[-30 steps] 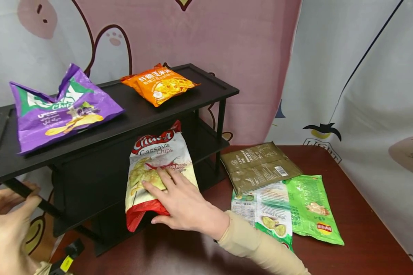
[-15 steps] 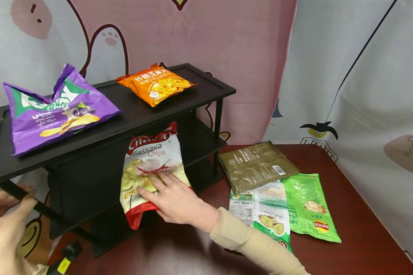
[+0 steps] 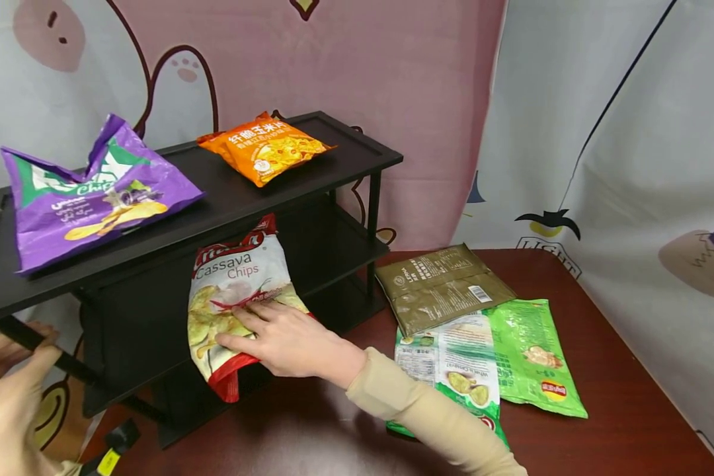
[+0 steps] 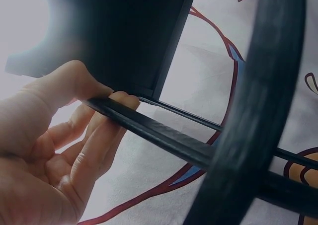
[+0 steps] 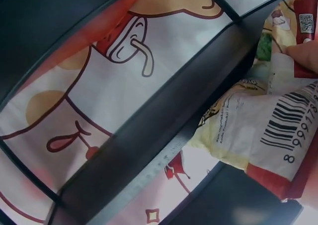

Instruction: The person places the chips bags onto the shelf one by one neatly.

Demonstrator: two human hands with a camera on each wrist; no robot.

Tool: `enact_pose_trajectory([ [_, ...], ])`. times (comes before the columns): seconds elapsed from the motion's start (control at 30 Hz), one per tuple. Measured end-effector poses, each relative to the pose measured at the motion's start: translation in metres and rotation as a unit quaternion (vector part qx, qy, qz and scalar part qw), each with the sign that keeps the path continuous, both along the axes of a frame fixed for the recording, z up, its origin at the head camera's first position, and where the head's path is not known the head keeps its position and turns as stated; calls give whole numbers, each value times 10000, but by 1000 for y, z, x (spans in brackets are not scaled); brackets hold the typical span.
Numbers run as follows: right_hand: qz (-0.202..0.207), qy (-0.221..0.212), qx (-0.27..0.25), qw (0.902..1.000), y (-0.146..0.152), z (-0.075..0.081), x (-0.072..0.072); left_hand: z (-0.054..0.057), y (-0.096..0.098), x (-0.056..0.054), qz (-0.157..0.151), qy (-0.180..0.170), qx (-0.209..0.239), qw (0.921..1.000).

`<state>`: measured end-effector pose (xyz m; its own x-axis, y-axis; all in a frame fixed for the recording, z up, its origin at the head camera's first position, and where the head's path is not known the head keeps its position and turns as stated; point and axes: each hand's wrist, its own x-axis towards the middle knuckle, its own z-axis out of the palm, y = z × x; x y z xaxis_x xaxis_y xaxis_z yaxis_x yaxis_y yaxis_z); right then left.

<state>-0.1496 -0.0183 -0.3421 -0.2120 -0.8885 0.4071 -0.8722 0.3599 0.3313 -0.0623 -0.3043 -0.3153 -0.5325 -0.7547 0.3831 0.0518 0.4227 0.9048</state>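
A white and red bag of cassava chips (image 3: pixel 238 268) leans tilted at the front of the middle shelf. My right hand (image 3: pixel 291 340) holds it near its lower end, fingers across the front; the thumb is hidden in the head view. In the right wrist view, the bag's barcode side (image 5: pixel 283 120) shows beside the shelf edge, with part of the hand (image 5: pixel 305 56) at the right border. At the far left, my left hand (image 3: pixel 12 390) grips a black post (image 3: pixel 47 350) of the shelf unit. Thumb and fingers meet around that post in the left wrist view.
On the black shelf unit's top (image 3: pixel 214 188) lie a purple chip bag (image 3: pixel 98 198) and an orange snack bag (image 3: pixel 268 149). To the right, a brown packet (image 3: pixel 443 287) overlaps a white-green bag (image 3: pixel 464 370) and a bright green bag (image 3: pixel 535 357) on the dark red table (image 3: pixel 619 423).
My right hand and the cassava chip bag have moved left along the shelf front. The view has shifted slightly. My left hand stays on the post.
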Motion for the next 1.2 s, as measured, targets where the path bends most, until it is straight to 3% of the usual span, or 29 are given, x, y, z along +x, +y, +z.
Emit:
enact_pose_trajectory([
  [0.4,73,879,415,9952,-10,5,-1,-2,-1,0,35,-129,-53,9999],
  [0.6,59,596,244,9979,-12,4,-9,-2,-1,-1,-9,135,6,9999],
  [0.77,-253,461,-110,9986,-13,0,-12,0,-1,0,61,-82,114,9999],
  [0.93,-549,302,-420,9972,-17,0,-17,2,0,0,9,29,149,9999],
  [1.2,-946,-36,-168,9954,-21,0,-28,1,0,1,20,-23,91,10000],
])
